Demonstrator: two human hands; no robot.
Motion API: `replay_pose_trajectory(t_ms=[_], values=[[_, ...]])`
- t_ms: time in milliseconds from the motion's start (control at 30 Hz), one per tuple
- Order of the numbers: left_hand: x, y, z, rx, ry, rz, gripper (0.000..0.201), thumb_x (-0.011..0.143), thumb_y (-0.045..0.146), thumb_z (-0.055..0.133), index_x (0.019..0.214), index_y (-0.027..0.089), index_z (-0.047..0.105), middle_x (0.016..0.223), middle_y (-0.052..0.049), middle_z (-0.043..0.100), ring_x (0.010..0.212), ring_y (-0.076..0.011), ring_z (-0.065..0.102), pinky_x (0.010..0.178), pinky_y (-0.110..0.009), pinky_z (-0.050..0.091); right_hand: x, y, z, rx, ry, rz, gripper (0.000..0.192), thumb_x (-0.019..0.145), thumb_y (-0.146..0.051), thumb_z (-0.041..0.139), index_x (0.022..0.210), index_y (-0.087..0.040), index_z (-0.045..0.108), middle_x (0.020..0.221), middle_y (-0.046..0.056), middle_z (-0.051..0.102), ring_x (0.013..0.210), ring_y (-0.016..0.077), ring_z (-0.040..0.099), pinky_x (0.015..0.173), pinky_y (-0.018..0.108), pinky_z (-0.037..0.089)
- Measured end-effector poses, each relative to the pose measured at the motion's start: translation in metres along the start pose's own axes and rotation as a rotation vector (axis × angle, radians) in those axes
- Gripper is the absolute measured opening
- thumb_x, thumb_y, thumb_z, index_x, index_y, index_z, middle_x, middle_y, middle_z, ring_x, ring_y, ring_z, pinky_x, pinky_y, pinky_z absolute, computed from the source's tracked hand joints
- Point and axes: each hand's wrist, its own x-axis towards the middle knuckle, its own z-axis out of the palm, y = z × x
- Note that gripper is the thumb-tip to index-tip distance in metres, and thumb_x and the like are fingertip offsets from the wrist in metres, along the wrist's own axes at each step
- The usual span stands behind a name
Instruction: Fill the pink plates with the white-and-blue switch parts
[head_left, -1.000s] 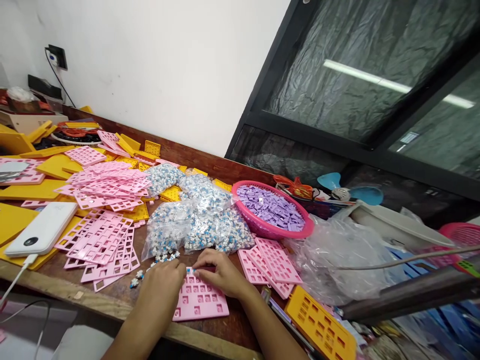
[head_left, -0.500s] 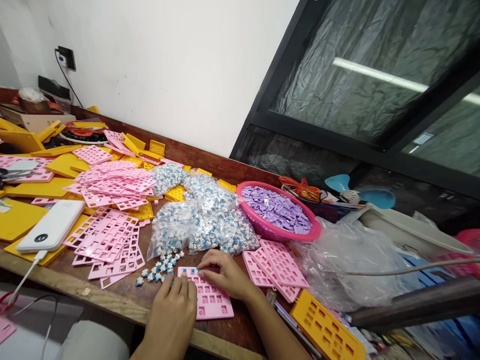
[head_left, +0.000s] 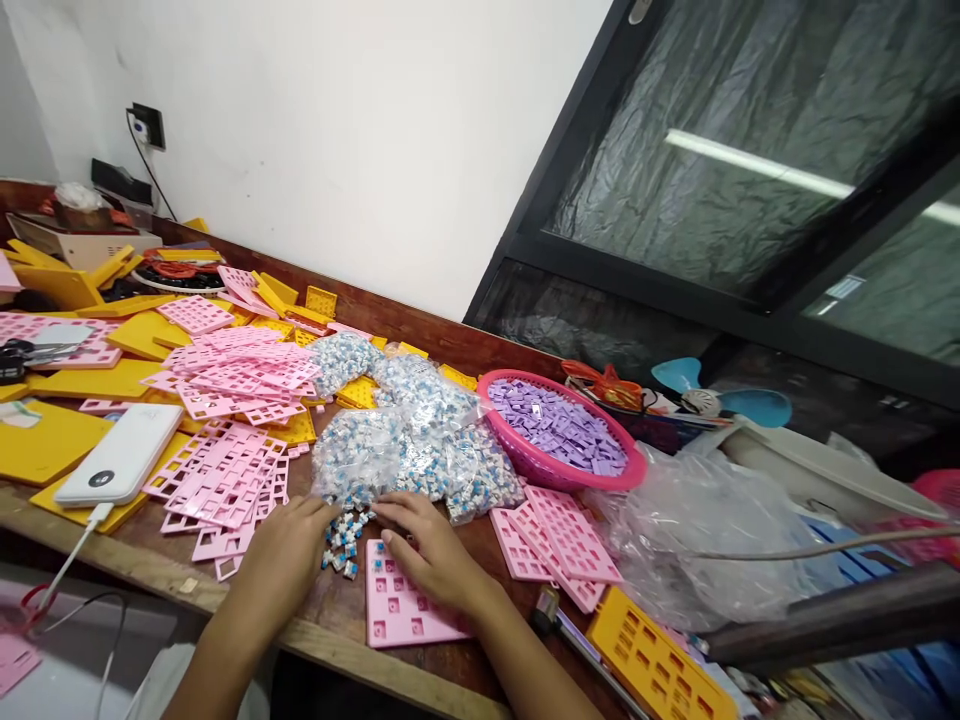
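A pink plate with rows of square holes (head_left: 405,620) lies at the table's front edge, a few blue-and-white switches sitting in its top row. Just left of it is a loose pile of small blue-and-white switches (head_left: 343,545). My left hand (head_left: 289,545) reaches to the left side of that pile, fingers stretched over its edge. My right hand (head_left: 431,555) hovers over the plate's upper right, thumb and fingers apart, fingertips beside the pile. Nothing shows in either hand. Behind the pile lie clear bags full of switches (head_left: 405,445).
Stacked pink plates (head_left: 217,475) and a white power bank (head_left: 120,455) lie on the left. A pink basket (head_left: 637,468) of purple pieces stands behind right. More pink plates (head_left: 570,535), a yellow plate (head_left: 652,660) and clear plastic bags (head_left: 712,530) lie to the right.
My left hand has moved off the plate, left and away from me, to the switch pile. My right hand has shifted slightly toward the pile. The view has tilted a little.
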Motion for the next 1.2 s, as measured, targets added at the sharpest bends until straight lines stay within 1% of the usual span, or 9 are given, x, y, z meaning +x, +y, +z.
replay_pose_trajectory(t_ms=[100,167,267,433,600,800,933,1100,1200], values=[[0.003,-0.001,0.003,-0.005,-0.019,0.01,0.044,0.096,0.006,0.043,0.122,0.025,0.074,0.115,-0.009,0.073,0.11,-0.0242,0.063,0.098,-0.038,0.046,0.002,-0.002,0.005,-0.113,-0.065,-0.023,0.038,0.105,-0.03,0.052,0.141,-0.026,0.063,0.14,0.011,0.064,0.128,0.0276,0.055,0.112,0.048,0.04],[0.002,0.0,0.002,-0.015,-0.028,0.013,0.043,0.096,0.008,0.043,0.118,0.025,0.076,0.113,-0.009,0.072,0.109,-0.0249,0.063,0.098,-0.039,0.046,0.002,0.0,0.004,-0.133,-0.049,-0.02,0.035,0.106,-0.029,0.048,0.136,-0.025,0.066,0.133,0.01,0.068,0.123,0.0268,0.057,0.109,0.046,0.042],[-0.002,0.0,0.0,-0.047,-0.009,0.021,0.042,0.098,0.01,0.041,0.118,0.025,0.075,0.111,-0.009,0.07,0.105,-0.0239,0.064,0.094,-0.037,0.047,0.001,0.003,0.003,-0.111,-0.005,0.003,0.029,0.106,-0.025,0.048,0.123,-0.024,0.072,0.121,0.008,0.072,0.114,0.0248,0.061,0.102,0.042,0.044],[-0.007,0.001,-0.003,-0.102,-0.025,0.032,0.035,0.097,0.016,0.046,0.115,0.025,0.074,0.11,-0.007,0.067,0.102,-0.0224,0.064,0.094,-0.035,0.046,0.001,0.009,0.004,-0.088,0.056,0.055,0.015,0.098,-0.02,0.06,0.094,-0.021,0.075,0.096,0.006,0.074,0.095,0.022,0.064,0.088,0.035,0.047],[-0.005,0.001,-0.002,-0.124,-0.042,-0.006,0.031,0.097,0.017,0.048,0.112,0.025,0.074,0.108,-0.006,0.067,0.101,-0.0221,0.065,0.09,-0.033,0.046,0.004,0.009,0.004,0.041,0.112,0.147,0.016,0.088,-0.013,0.064,0.076,-0.02,0.072,0.081,0.003,0.072,0.079,0.0184,0.065,0.075,0.03,0.047],[-0.003,-0.002,0.003,-0.153,-0.05,-0.019,0.021,0.096,0.018,0.053,0.104,0.025,0.072,0.106,-0.004,0.072,0.104,-0.0226,0.065,0.092,-0.033,0.044,0.002,0.009,0.001,0.202,0.202,0.264,0.006,0.081,-0.014,0.07,0.079,-0.019,0.073,0.085,0.004,0.075,0.082,0.0202,0.068,0.075,0.031,0.05],[-0.001,0.0,0.002,-0.133,-0.03,-0.01,0.022,0.097,0.018,0.052,0.1,0.024,0.073,0.103,-0.005,0.075,0.101,-0.0229,0.066,0.09,-0.035,0.045,-0.002,0.014,-0.002,0.305,0.268,0.302,0.011,0.085,-0.024,0.071,0.094,-0.019,0.072,0.091,0.004,0.073,0.082,0.0201,0.067,0.074,0.031,0.052],[-0.003,0.015,0.001,-0.123,0.155,0.076,0.024,0.104,0.026,0.047,0.103,0.023,0.071,0.103,-0.005,0.075,0.098,-0.0237,0.066,0.088,-0.037,0.046,-0.006,0.02,-0.014,0.468,0.247,0.277,0.026,0.094,-0.043,0.067,0.106,-0.021,0.073,0.098,0.005,0.072,0.083,0.0194,0.067,0.074,0.032,0.056],[-0.003,0.033,0.016,-0.113,0.234,0.187,0.026,0.106,0.03,0.046,0.103,0.023,0.071,0.099,-0.004,0.075,0.092,-0.0225,0.065,0.084,-0.037,0.044,-0.007,0.022,-0.02,0.511,0.219,0.3,0.032,0.095,-0.05,0.065,0.101,-0.02,0.075,0.089,0.003,0.071,0.072,0.0165,0.065,0.069,0.031,0.054]])
